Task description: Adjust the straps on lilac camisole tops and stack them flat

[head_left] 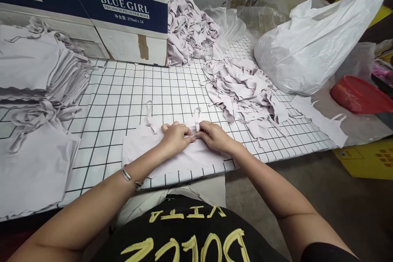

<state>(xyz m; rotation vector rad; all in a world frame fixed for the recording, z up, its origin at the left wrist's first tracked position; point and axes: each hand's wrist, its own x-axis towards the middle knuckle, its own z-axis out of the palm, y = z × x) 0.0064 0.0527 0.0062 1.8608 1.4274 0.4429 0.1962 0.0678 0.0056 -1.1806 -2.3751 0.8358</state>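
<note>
A pale pink camisole (172, 161) lies flat near the table's front edge, its two thin straps pointing away from me. My left hand (175, 137) rests over the middle of its upper part, with thumb and fingertips pinched on the cloth. Close beside it, my right hand (214, 136) pinches the same garment just below the right strap. The fingertips of both hands almost meet. Whatever small detail lies between them is too fine to make out.
Folded pale garments (33, 61) are stacked at left, with another stack (37, 163) in front. Behind stands a beer carton (129, 12). Loose cloth heaps (242, 86) lie right of centre, near a white plastic bag (294, 49) and a red basket (359, 94).
</note>
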